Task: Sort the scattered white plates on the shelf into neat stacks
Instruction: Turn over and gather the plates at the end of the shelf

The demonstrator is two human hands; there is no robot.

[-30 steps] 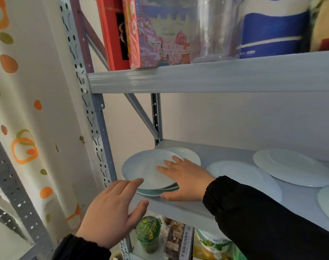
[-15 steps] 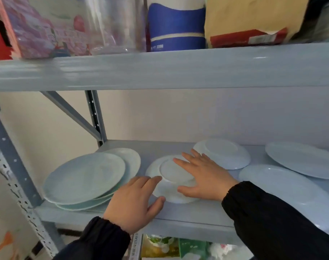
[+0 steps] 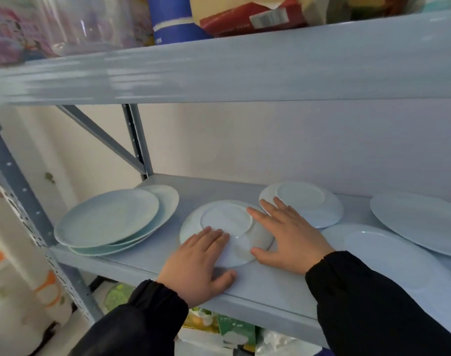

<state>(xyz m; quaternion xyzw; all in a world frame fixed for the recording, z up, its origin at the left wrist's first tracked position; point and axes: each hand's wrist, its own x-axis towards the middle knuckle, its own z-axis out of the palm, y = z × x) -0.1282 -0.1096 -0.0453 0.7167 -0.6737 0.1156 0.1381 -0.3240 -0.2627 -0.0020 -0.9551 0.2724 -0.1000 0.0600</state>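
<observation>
The grey shelf carries all the white plates. At its right end two large plates lie overlapped and loose. At its left end there is a rough stack of about three plates, their edges not lined up.

Between these, near the front edge, lies an upside-down plate, with its foot ring upward. Just behind it, to the right, lies a second upside-down plate.

The left hand lies on the near left rim of the middle plate, its fingers straight and close together, the thumb down on the shelf. The right hand lies flat at the plate's right side, fingers spread wide, the thumb touching the near right rim. Neither hand is curled around anything.

So the plate sits directly between the two hands, equally near to both. It is round, without a long axis. The stack lies to the left, on the left hand's side, so I judge that the coming move goes leftward.
</observation>
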